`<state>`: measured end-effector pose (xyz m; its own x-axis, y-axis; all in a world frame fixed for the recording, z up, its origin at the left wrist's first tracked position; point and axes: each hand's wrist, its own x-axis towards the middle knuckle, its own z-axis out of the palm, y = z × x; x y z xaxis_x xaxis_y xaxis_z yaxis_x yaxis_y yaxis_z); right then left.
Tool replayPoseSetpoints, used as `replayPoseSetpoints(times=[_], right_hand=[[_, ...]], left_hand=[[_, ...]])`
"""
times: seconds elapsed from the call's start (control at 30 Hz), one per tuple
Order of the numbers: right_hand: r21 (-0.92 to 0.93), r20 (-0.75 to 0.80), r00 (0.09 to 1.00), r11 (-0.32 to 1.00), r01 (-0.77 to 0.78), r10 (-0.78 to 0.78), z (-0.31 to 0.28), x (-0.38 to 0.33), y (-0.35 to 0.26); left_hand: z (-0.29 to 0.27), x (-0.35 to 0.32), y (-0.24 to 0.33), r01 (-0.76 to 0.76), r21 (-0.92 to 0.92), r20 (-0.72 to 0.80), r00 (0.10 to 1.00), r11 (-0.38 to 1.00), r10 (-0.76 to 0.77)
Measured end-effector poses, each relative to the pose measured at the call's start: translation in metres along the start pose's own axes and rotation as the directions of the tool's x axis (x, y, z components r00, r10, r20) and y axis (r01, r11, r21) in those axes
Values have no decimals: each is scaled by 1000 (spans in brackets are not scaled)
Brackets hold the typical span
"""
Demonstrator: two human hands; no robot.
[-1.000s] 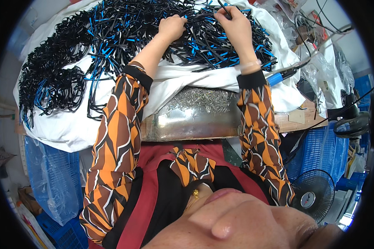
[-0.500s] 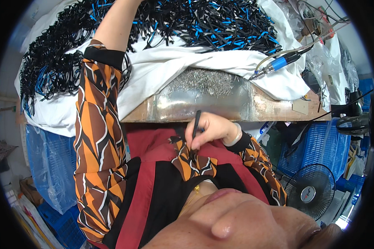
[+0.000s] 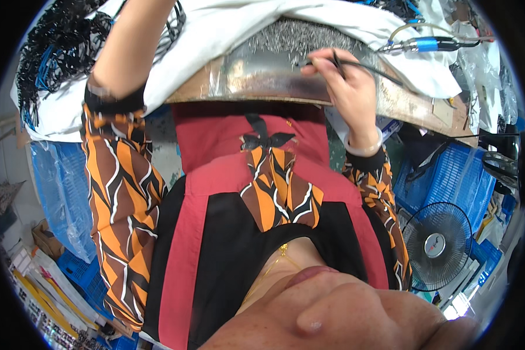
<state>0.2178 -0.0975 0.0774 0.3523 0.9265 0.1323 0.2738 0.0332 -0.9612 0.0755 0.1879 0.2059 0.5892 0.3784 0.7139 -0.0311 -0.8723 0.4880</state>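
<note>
Since the earlier frame, the right hand (image 3: 353,90) has moved up from in front of the red apron (image 3: 216,175) to the metal sheet (image 3: 262,76) at the counter (image 3: 186,87) edge; the view has shifted, placing the counter higher. The left forearm (image 3: 131,49) remains extended past the upper edge.

Right fingers: thumb and fingertips clamped on a slender black piece (image 3: 379,72), which trails rightward over the sheet. Left fingers: out of view; state cannot be told.

Loose metal pins (image 3: 297,38) lie heaped just beyond the right hand. Black and blue strips (image 3: 70,38) lie on white cloth (image 3: 198,49) at left.

Judgement: a single piece appears to be in handling, presumably drawn from the strips. The next move seems to call for a steady pinch and a clear path past the pins.

Markings: lettering shows on the fan (image 3: 437,224) hub, not transcribed; a yellow apron mark is too small to read.
</note>
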Motion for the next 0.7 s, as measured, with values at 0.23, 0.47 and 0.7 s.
replayPoseSetpoints(times=[0.23, 0.47, 0.7], right_hand=[[-358, -89, 993, 928, -107, 80, 6, 0, 38], [46, -132, 988, 996, -73, 79, 18, 15, 51], [-209, -92, 993, 973, -96, 78, 9, 35, 42]], left_hand=[[48, -229, 93, -46, -52, 61, 997, 998, 49], [107, -278, 75, 37, -251, -236, 967, 967, -98], [109, -284, 77, 36, -305, -224, 969, 952, -109]])
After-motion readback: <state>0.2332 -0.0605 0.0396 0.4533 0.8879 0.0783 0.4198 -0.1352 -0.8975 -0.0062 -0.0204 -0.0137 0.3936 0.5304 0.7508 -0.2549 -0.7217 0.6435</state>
